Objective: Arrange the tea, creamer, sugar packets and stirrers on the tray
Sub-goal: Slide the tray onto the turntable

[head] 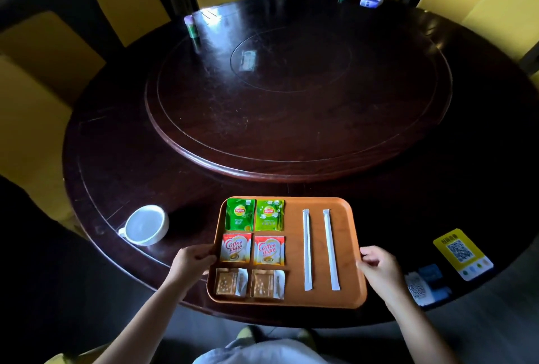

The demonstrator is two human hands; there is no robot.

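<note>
white cup (pixel 145 225) left on dark round table (pixel 116 177); yellow qr card (pixel 462 254) right; yellow chairs (pixel 131 7) around.

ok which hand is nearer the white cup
Left. The left hand grips the tray's left edge, just right of and below the white cup. The right hand holds the tray's opposite edge, the whole tray between it and the cup.

Both arms reach forward, a bit apart. The left hand (pixel 194 260) has its fingers curled and its thumb on top. The right hand (pixel 379 264) is curled the same way, fingers bent.
</note>
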